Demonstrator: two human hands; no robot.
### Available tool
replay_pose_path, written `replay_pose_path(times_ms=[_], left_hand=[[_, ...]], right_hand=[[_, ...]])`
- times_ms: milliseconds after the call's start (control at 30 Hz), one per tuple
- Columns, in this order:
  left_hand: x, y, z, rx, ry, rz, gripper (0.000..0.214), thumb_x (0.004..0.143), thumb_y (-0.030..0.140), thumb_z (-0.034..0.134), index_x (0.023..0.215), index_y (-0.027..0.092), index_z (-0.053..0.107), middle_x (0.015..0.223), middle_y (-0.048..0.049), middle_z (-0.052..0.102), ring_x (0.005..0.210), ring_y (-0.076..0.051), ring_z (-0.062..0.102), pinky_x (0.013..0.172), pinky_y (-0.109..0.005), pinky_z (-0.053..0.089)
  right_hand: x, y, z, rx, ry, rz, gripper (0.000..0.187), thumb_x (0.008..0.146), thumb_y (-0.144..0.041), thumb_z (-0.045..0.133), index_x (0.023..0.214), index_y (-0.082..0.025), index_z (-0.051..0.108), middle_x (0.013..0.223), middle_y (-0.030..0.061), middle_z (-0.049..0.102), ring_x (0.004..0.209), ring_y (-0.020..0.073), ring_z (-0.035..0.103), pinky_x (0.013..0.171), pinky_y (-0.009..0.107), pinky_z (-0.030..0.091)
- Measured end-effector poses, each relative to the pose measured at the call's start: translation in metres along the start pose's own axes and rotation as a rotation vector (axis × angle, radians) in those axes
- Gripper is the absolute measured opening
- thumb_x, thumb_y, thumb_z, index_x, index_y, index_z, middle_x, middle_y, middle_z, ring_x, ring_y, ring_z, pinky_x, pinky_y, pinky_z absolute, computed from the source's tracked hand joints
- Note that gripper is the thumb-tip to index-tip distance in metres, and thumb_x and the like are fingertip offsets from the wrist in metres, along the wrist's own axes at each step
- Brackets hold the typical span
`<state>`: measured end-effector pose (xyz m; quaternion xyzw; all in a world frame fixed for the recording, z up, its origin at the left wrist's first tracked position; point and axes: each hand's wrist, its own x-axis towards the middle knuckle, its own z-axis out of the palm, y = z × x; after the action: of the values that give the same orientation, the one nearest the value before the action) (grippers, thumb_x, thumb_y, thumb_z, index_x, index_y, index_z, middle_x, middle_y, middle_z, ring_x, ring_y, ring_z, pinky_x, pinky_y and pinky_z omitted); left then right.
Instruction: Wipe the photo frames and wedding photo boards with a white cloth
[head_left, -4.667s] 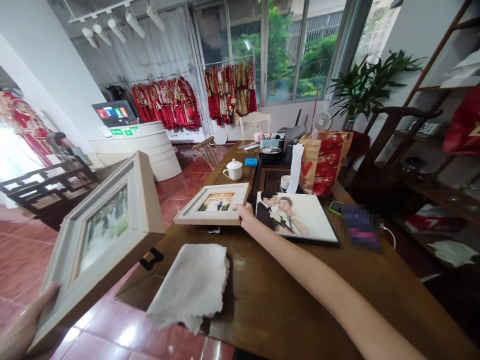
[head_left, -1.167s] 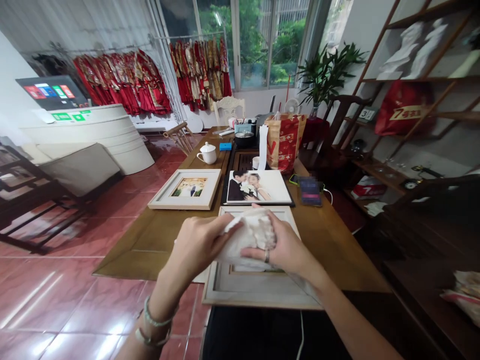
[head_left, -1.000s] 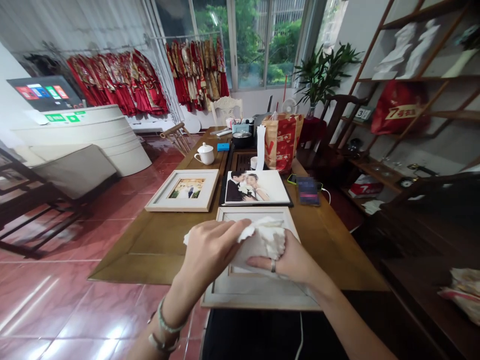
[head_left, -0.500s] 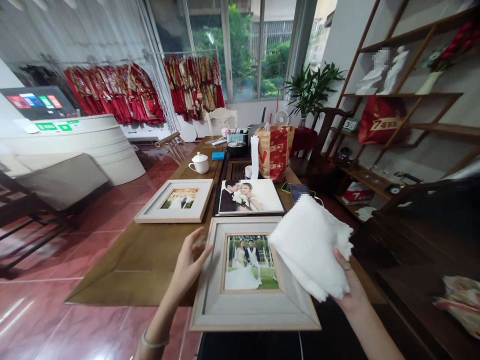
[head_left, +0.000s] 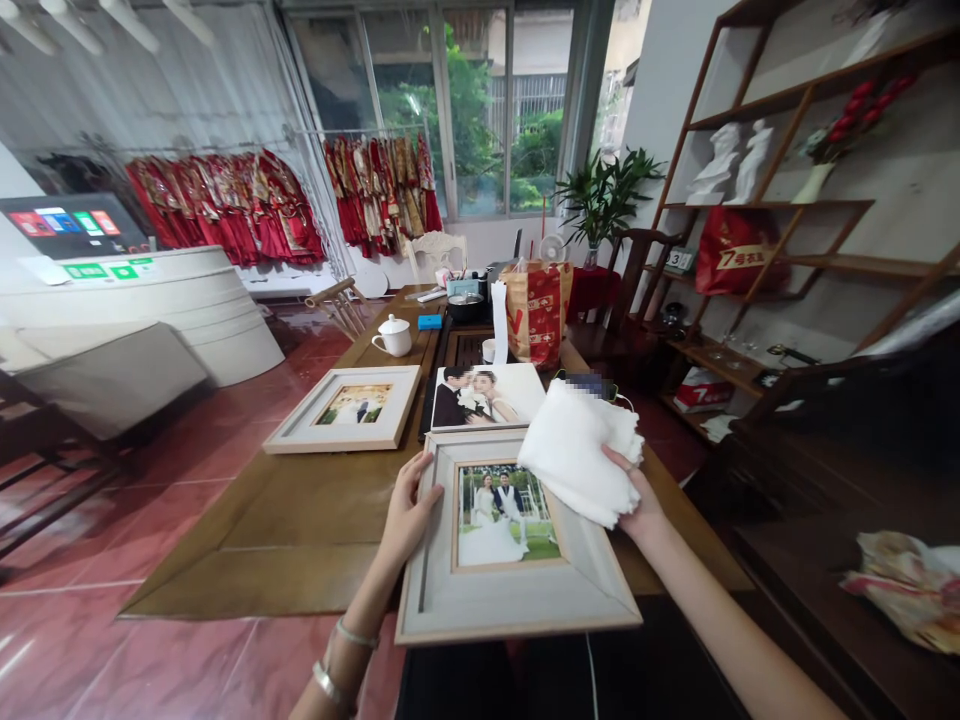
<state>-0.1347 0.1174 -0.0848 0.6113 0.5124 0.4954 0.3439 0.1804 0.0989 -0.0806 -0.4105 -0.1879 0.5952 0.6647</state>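
Observation:
A light grey picture frame holding a wedding photo lies at the near end of the wooden table, its lower edge close to me. My left hand grips its upper left side, thumb on the front face and fingers along the outer edge. In my right hand is a folded white cloth, which covers the frame's upper right corner. Just beyond the frame lies a photo panel of a couple, partly hidden by the cloth. To the left is a second pale picture frame with a smaller photo.
On the wooden table stand a white lidded cup, a blue box and a red and tan paper bag. Dark wooden seating with a crumpled bag is at the right. Shelves rise behind it.
My left hand has gone from open beside the frame to gripping its side. My right hand has moved the white cloth left and away from me over the corner.

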Motion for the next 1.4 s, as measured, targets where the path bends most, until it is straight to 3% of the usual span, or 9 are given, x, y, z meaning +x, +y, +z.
replay_pose_path(times_ms=[167, 333, 467, 600, 733, 933, 1167, 1400], left_hand=[[-0.005, 0.010, -0.004, 0.051, -0.076, -0.007, 0.052, 0.069, 0.017, 0.056, 0.121, 0.023, 0.056, 0.144, -0.0079, 0.034, 0.135, -0.026, 0.030, 0.107, -0.038, 0.032], [-0.008, 0.018, -0.004, 0.085, -0.078, 0.058, 0.049, 0.068, 0.012, 0.051, 0.114, 0.023, 0.061, 0.141, -0.0072, 0.040, 0.133, -0.025, 0.034, 0.104, -0.040, 0.036], [-0.010, 0.017, -0.004, 0.067, -0.048, 0.108, 0.046, 0.068, 0.011, 0.051, 0.110, 0.023, 0.064, 0.145, -0.0058, 0.035, 0.134, -0.025, 0.032, 0.108, -0.040, 0.032], [-0.011, 0.015, -0.006, 0.081, -0.180, 0.142, 0.045, 0.068, 0.008, 0.048, 0.109, 0.020, 0.066, 0.141, -0.0067, 0.042, 0.136, -0.027, 0.028, 0.113, -0.046, 0.021], [-0.011, 0.012, -0.009, 0.081, -0.278, 0.107, 0.046, 0.072, 0.011, 0.049, 0.115, 0.019, 0.062, 0.146, -0.0067, 0.034, 0.140, -0.027, 0.014, 0.115, -0.046, 0.011], [-0.012, 0.007, -0.011, 0.107, -0.287, 0.162, 0.045, 0.079, 0.014, 0.046, 0.123, 0.021, 0.055, 0.143, -0.0056, 0.040, 0.141, -0.023, 0.013, 0.115, -0.044, 0.010], [-0.010, -0.005, -0.013, 0.112, -0.314, 0.170, 0.044, 0.083, 0.017, 0.045, 0.127, 0.022, 0.050, 0.146, -0.0055, 0.033, 0.141, -0.024, 0.009, 0.115, -0.044, 0.008], [-0.010, -0.005, -0.012, 0.100, -0.299, 0.184, 0.054, 0.079, 0.011, 0.046, 0.133, 0.021, 0.041, 0.147, -0.0072, 0.028, 0.141, -0.024, 0.011, 0.115, -0.043, 0.007]], right_hand=[[-0.002, -0.001, 0.002, 0.051, 0.054, 0.013, 0.028, 0.072, -0.018, 0.065, 0.100, -0.019, 0.063, 0.090, -0.0001, 0.074, 0.086, 0.0200, 0.069, 0.078, 0.031, 0.059], [-0.003, 0.000, 0.001, 0.044, 0.050, -0.007, 0.027, 0.072, -0.018, 0.065, 0.099, -0.019, 0.063, 0.089, 0.0008, 0.074, 0.086, 0.0216, 0.069, 0.077, 0.033, 0.059], [-0.005, 0.001, 0.000, 0.050, 0.042, -0.031, 0.030, 0.071, -0.018, 0.065, 0.101, -0.020, 0.062, 0.088, -0.0005, 0.074, 0.086, 0.0194, 0.069, 0.079, 0.030, 0.058], [-0.005, 0.001, 0.001, 0.068, 0.049, -0.025, 0.030, 0.074, -0.018, 0.062, 0.104, -0.018, 0.061, 0.087, 0.0004, 0.074, 0.086, 0.0179, 0.069, 0.079, 0.029, 0.058], [-0.007, 0.000, 0.001, 0.087, 0.052, -0.039, 0.031, 0.072, -0.016, 0.063, 0.104, -0.018, 0.061, 0.088, 0.0006, 0.074, 0.087, 0.0185, 0.069, 0.080, 0.031, 0.057], [-0.014, -0.002, 0.003, 0.102, 0.046, -0.123, 0.028, 0.071, -0.016, 0.065, 0.099, -0.020, 0.062, 0.084, -0.0011, 0.074, 0.083, 0.0176, 0.070, 0.077, 0.029, 0.058], [-0.007, 0.000, -0.004, 0.071, 0.038, -0.210, 0.025, 0.069, -0.017, 0.066, 0.093, -0.019, 0.062, 0.080, 0.0012, 0.074, 0.078, 0.0210, 0.070, 0.075, 0.034, 0.060], [-0.005, -0.003, -0.009, 0.130, 0.130, -0.333, 0.033, 0.067, -0.021, 0.067, 0.100, -0.021, 0.061, 0.099, 0.0004, 0.071, 0.098, 0.0196, 0.065, 0.087, 0.036, 0.054]])
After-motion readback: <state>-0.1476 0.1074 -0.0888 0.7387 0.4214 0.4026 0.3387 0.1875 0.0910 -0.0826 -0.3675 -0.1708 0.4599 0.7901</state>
